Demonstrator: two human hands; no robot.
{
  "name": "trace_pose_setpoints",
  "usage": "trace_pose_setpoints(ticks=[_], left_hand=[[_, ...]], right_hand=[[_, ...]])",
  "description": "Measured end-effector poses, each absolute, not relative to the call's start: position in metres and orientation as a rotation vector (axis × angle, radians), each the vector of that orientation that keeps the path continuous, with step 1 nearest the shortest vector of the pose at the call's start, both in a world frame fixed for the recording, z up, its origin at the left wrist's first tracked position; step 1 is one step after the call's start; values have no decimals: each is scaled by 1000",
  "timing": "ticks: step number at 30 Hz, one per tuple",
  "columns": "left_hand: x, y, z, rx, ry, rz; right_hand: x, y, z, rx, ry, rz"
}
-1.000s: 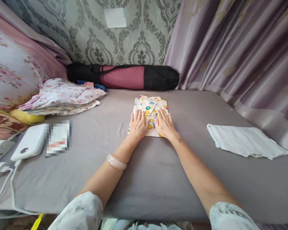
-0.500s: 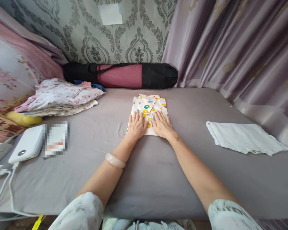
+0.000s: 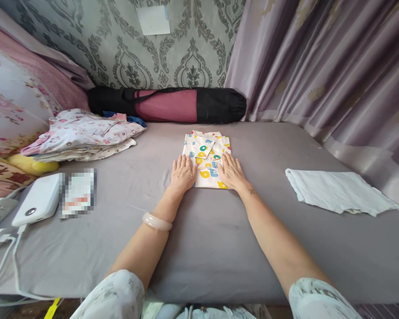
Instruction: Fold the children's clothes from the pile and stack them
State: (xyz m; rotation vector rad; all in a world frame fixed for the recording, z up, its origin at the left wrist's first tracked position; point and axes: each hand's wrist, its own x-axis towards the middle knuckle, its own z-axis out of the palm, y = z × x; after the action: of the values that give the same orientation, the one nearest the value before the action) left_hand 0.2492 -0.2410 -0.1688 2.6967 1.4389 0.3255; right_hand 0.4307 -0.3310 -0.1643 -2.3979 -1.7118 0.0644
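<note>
Head view: left hand (image 3: 182,176), right hand (image 3: 232,174) flat on patterned cloth (image 3: 206,173); grip uncurled, empty.

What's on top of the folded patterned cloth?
Both hands, left and right, lie flat on the side edges of the patterned cloth. Its middle shows; the parts beneath the palms and fingers are hidden.

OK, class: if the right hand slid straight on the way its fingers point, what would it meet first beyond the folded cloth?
Past the folded cloth, the right hand would probably meet the long bag by the wall, though depth is hard to judge.
</note>
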Motion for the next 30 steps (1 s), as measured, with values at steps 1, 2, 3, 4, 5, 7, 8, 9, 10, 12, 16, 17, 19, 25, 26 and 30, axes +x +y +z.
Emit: trace_pose_setpoints(ticks=[1, 2, 3, 4, 5, 7, 8, 9, 10, 12, 16, 17, 19, 25, 26, 30], left_hand=[[247, -239, -169, 2691, 1464, 333], [245, -237, -169, 2681, 1488, 330], [243, -235, -169, 2671, 1505, 316], [241, -234, -170, 2660, 1518, 295], [240, -233, -171, 2651, 1527, 270], [239, -232, -173, 2644, 1541, 240], [239, -232, -174, 2644, 1548, 237], [239, -232, -174, 2645, 1556, 239], [239, -232, -175, 2644, 1563, 244], [239, -233, -173, 2645, 1574, 267], [244, -241, -165, 2709, 1548, 392], [247, -246, -162, 2748, 1509, 423], [253, -256, -160, 2839, 1390, 456], [261, -270, -167, 2865, 1208, 210], [261, -270, -169, 2857, 1204, 187], [261, -268, -169, 2823, 1208, 185]], right_hand=[[433, -331, -164, -2406, -1688, 62], [436, -332, -165, -2420, -1662, 60], [439, -332, -165, -2438, -1639, 58], [441, -332, -167, -2457, -1624, 61], [442, -332, -168, -2475, -1616, 66], [444, -332, -172, -2505, -1614, 75], [444, -332, -173, -2514, -1614, 75], [445, -331, -174, -2518, -1612, 74], [445, -331, -175, -2517, -1606, 72], [445, -332, -174, -2499, -1593, 54], [433, -331, -163, -2404, -1641, -46], [426, -331, -159, -2366, -1681, -56], [412, -331, -154, -2275, -1798, -38], [387, -334, -157, -2204, -1990, 105], [387, -334, -158, -2211, -1987, 111], [389, -334, -160, -2208, -1980, 134]])
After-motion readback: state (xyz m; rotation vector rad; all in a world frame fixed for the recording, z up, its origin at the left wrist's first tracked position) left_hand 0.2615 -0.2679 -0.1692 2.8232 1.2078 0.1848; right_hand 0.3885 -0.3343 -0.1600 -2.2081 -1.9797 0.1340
